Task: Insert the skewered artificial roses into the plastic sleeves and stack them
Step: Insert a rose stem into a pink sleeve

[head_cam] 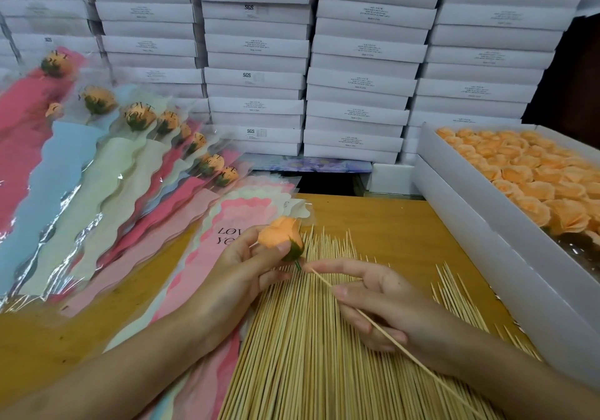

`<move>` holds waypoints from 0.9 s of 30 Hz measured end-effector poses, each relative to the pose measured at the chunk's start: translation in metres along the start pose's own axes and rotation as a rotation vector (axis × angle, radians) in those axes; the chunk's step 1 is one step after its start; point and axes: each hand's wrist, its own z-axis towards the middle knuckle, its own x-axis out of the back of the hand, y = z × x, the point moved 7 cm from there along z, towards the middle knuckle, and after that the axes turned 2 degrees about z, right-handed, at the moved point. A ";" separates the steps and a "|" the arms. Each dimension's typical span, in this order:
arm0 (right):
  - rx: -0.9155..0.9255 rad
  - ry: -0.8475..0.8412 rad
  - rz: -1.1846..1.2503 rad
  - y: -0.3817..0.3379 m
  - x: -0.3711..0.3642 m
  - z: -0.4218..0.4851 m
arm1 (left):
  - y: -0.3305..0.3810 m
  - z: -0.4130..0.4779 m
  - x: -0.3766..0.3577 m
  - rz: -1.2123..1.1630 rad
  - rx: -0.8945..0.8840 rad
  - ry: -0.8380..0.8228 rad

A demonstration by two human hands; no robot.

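Note:
My left hand (246,267) holds an orange artificial rose (281,234) by its head, green base pointing right. My right hand (373,302) pinches a bamboo skewer (383,332) whose tip meets the rose's short green stem. Both hands hover over a wide layer of loose skewers (302,338) on the wooden table (389,224). A pile of empty pastel sleeves (227,221) printed "LOVE YOU" lies under my left hand. Finished sleeved roses (136,146) fan out in an overlapping row at the left.
An open white box full of orange rose heads (526,172) stands at the right. Tall stacks of closed white boxes (324,62) wall off the back of the table. More skewers (461,299) lie beside the box.

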 end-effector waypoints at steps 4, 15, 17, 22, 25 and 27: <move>-0.006 -0.007 0.021 0.002 -0.001 0.001 | 0.000 0.000 0.001 -0.027 0.003 0.012; -0.008 0.002 -0.038 0.004 0.001 0.001 | -0.001 0.000 0.002 -0.073 0.025 0.028; -0.007 0.005 -0.041 0.004 0.001 0.000 | -0.002 0.000 0.002 -0.070 0.027 0.030; -0.004 0.021 -0.028 0.004 0.001 0.001 | -0.002 0.000 0.000 -0.054 0.030 -0.016; -0.001 0.025 -0.029 0.004 0.001 0.001 | -0.002 0.000 -0.001 -0.049 0.032 -0.034; 0.002 0.026 -0.027 0.004 0.001 0.001 | -0.003 0.000 -0.001 -0.051 0.036 -0.039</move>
